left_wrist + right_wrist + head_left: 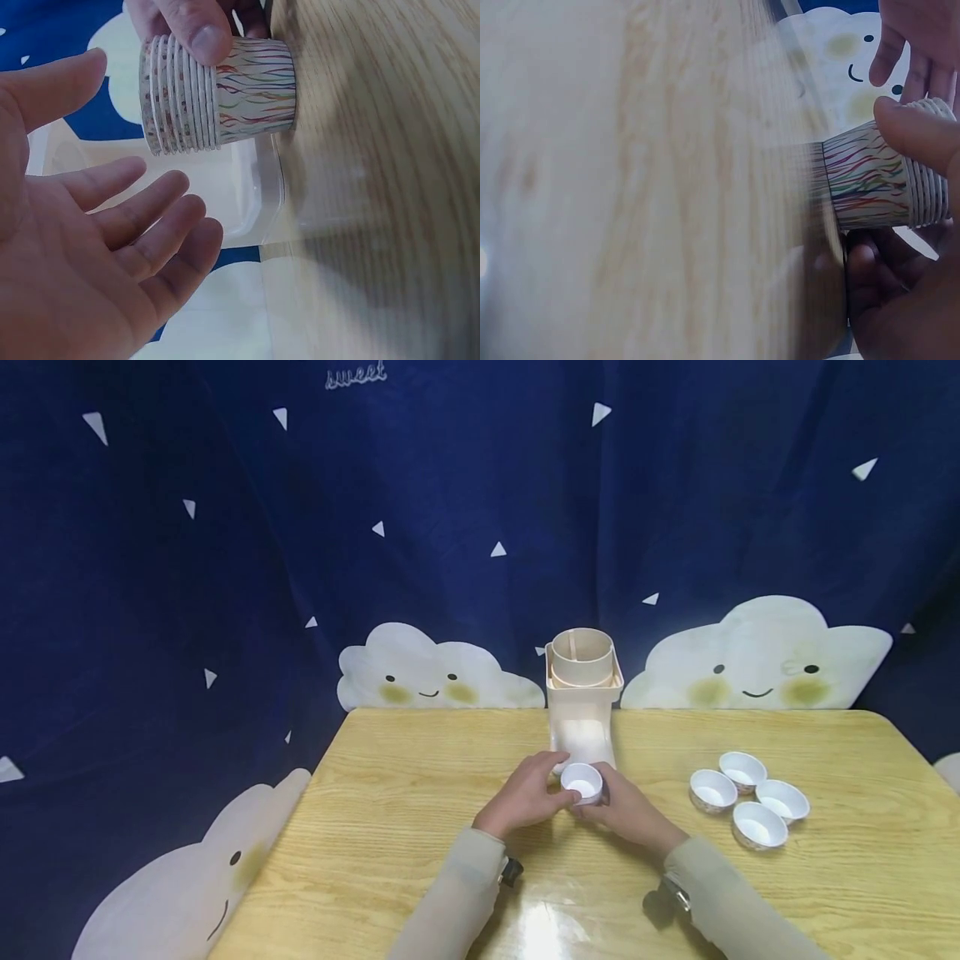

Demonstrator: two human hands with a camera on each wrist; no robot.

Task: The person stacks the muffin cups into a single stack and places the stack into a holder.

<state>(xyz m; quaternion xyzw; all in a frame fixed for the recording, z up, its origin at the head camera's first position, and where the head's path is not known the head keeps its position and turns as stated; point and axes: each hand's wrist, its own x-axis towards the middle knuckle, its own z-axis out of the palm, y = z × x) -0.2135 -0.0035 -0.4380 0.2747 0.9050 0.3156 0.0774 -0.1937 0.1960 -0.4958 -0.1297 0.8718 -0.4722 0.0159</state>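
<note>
A stack of nested paper cups (581, 785) with white insides stands at the middle of the table. Wavy coloured lines mark the outside of its lowest cup (259, 90), and several rims are layered above. My right hand (630, 810) grips the stack from the right, its thumb laid along the side in the right wrist view. On the other side is my left hand (97, 247), palm toward the cups, fingers spread and apart from them in the left wrist view. Just behind the stack stands a cream plastic holder (585, 702) with a round tube in its top.
Several separate white-lined paper cups (759, 825) stand grouped on the right part of the wooden table (420, 777). A dark blue curtain (450, 460) with white triangles hangs behind, with cloud-shaped panels (442, 668) along the table's back edge.
</note>
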